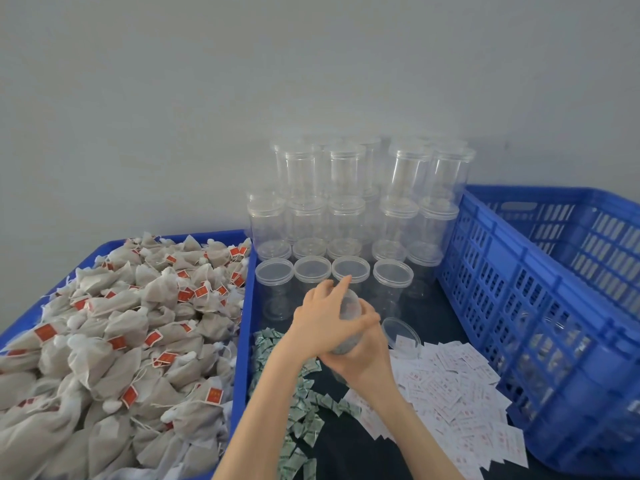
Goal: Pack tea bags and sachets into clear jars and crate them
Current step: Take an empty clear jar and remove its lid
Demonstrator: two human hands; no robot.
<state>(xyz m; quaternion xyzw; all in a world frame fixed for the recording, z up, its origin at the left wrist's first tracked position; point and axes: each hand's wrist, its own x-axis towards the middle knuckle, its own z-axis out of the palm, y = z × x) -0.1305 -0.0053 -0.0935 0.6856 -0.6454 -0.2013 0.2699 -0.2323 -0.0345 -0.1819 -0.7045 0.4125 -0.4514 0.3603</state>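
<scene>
Since the small clear plastic jar [348,318] is tilted toward me, I'd guess it's mid-fill: right hand [363,355] fingers curled under it, left hand [323,318] fingers clamped over its top, just in front of the stacked empty clear lidded jars [346,209], loose round clear lid [401,332] right beside.

Soft, even light fills the room — hardly a shadow on the grey wall [311,64]. Wide-angle bending curves the blue crate [554,306] at right. Faint sheen on the stacked clear jars [346,174] — slightly soft throughout.
</scene>
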